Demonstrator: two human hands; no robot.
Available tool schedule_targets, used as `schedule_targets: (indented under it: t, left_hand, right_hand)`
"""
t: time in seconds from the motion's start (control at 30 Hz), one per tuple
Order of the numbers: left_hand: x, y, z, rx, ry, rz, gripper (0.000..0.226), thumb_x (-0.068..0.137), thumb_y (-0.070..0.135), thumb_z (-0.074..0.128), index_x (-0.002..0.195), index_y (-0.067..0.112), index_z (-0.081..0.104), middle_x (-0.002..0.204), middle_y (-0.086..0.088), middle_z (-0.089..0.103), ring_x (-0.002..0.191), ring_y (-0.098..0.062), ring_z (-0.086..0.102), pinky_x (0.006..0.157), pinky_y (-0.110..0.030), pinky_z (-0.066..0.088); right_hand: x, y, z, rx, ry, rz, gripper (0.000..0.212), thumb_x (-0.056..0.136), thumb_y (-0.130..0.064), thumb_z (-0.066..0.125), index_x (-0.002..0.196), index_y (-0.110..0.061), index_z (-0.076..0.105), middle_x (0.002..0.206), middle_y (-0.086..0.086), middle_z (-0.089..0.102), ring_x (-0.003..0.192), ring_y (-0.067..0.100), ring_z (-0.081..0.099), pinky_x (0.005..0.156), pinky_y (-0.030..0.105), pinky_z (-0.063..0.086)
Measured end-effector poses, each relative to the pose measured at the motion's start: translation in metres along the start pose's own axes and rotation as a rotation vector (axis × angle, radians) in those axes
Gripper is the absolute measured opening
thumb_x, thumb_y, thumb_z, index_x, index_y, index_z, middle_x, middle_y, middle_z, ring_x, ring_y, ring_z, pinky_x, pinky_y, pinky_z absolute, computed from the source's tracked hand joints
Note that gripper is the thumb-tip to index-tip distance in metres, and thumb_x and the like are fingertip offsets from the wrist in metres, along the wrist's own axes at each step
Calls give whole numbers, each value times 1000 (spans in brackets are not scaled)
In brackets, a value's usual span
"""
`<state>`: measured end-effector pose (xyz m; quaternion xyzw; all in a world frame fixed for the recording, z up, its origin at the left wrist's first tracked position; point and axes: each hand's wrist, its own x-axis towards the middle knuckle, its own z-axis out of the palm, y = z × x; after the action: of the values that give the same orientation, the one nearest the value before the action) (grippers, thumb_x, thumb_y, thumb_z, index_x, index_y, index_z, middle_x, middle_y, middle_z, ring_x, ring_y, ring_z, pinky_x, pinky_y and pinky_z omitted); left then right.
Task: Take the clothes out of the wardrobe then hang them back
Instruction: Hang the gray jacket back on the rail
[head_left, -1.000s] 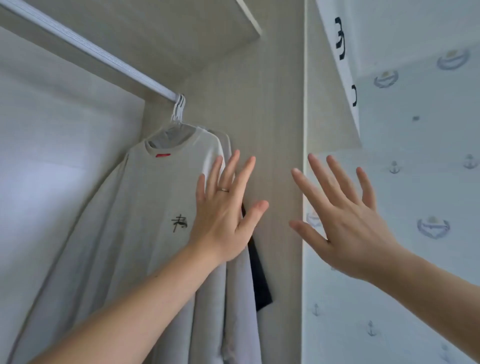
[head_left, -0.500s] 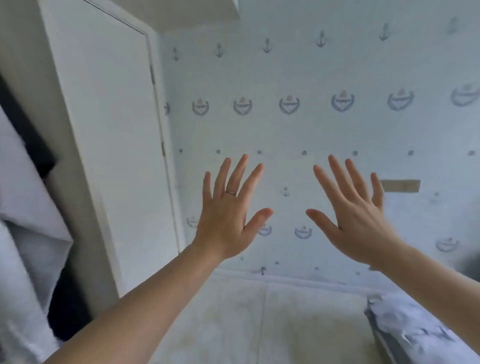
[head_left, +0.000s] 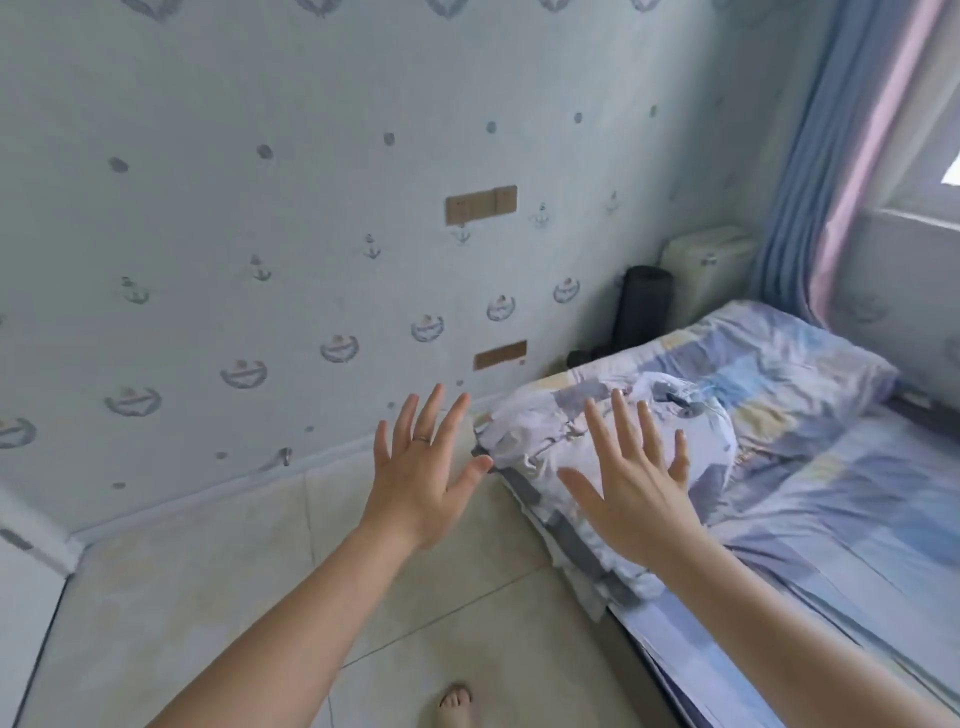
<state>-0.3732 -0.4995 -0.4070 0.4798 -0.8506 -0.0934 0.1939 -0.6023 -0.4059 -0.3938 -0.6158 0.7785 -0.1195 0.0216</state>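
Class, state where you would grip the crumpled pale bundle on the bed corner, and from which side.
Probably its upper folds, from above on the floor side: the bundle is a soft heap at the bed corner, by the open left hand and right hand.

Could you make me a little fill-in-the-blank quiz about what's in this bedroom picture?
1. The left hand and the right hand are spread open and hold ____.
2. The ring sits on the ____ hand.
3. The curtain by the bed is mostly ____.
4. On the tiled floor below stands one bare ____.

Missing words: nothing; left; blue; foot.
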Motion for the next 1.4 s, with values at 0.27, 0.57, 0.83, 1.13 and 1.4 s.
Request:
schedule_targets:
  t: [0.27, 0.57, 0.83, 1.13, 1.4]
  left_hand:
    - [154, 11, 97, -132, -232, 115, 84, 83, 78, 9, 158, 41, 3, 168, 11, -8, 153, -14, -16, 121, -48, -8]
    - [284, 18, 172, -114, -502, 229, 81, 84, 80, 9, 156, 45, -4, 167, 11, -11, 153, -15, -15, 122, -53, -2]
    - [384, 75, 245, -78, -602, 342, 70, 99, 65, 26, 158, 41, -1, 168, 9, -8, 153, -16, -15, 122, -50, -3]
    - [499, 131, 322, 82, -679, 377, 69, 99, 65, 25, 159, 40, 2, 168, 7, -6, 153, -18, -13, 122, -51, -5]
    - [583, 140, 431, 138, -830, 333, 69, 99, 63, 30, 159, 39, 4, 168, 5, -2, 153, -19, -8, 122, -52, 1]
  right_hand:
    - [73, 71, 44, 45, -80, 383, 77, 92, -72, 18, 153, -39, -15, 163, -6, -20, 149, 21, -23, 118, 55, -12]
    - [146, 117, 70, 82, -151, 683, 76, 93, -71, 19, 154, -39, -13, 163, -6, -20, 149, 18, -21, 118, 55, -11]
    - [209, 199, 84, 100, -117, 834, 75, 94, -70, 20, 154, -39, -10, 164, -6, -15, 150, 21, -17, 117, 56, -10]
    - [290, 314, 105, 133, -236, 874, 74, 95, -69, 20, 155, -37, -10, 164, -4, -13, 151, 24, -14, 118, 57, -4]
    - [354, 390, 159, 167, -372, 959, 74, 94, -69, 20, 155, -36, -8, 164, -5, -12, 151, 24, -11, 118, 58, -2]
